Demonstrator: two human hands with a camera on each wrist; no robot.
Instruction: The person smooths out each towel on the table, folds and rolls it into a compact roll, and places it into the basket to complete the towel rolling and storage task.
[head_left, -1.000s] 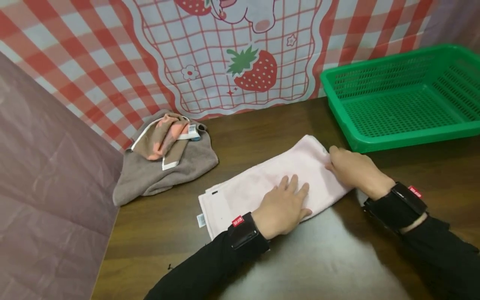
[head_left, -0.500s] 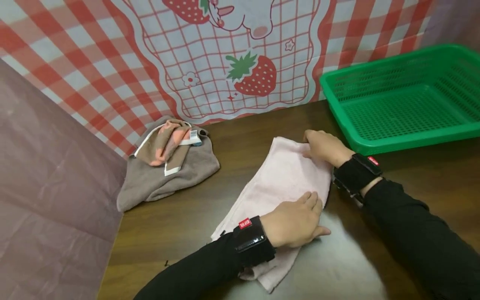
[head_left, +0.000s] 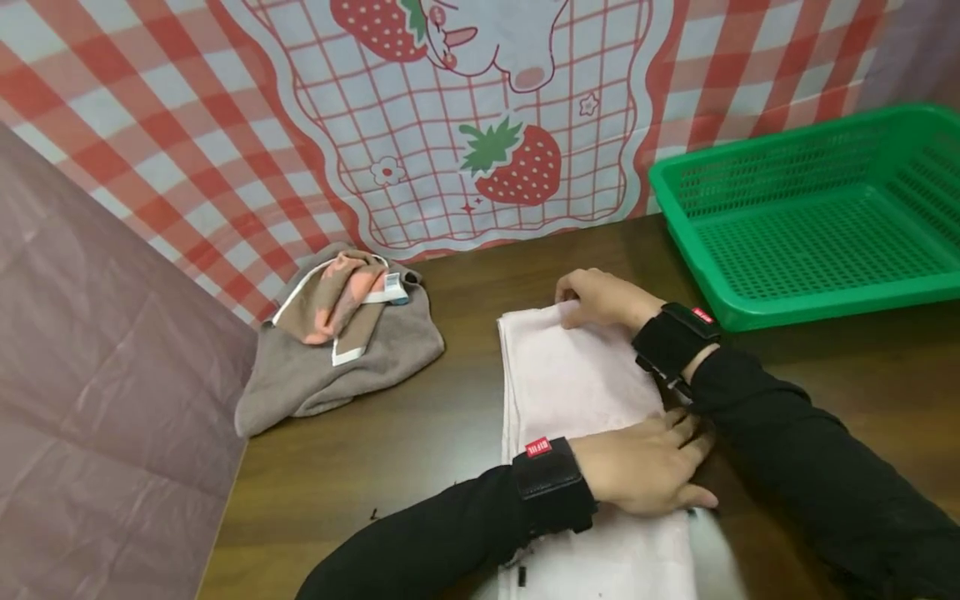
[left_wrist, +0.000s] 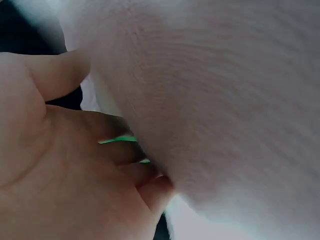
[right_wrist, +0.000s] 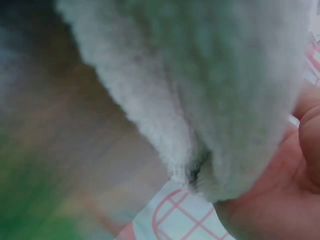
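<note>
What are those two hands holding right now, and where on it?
The right hand grips the pink towel at its far end; the left hand lies flat on its middle.

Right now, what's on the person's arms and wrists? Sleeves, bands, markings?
Both arms wear long black sleeves down to the wrist. The left hand and right hand are bare: no gloves or rings show. Each wrist carries a wide, glossy black band holding the wrist camera, with a small red tag bearing white lettering too small to read. No cables show.
</note>
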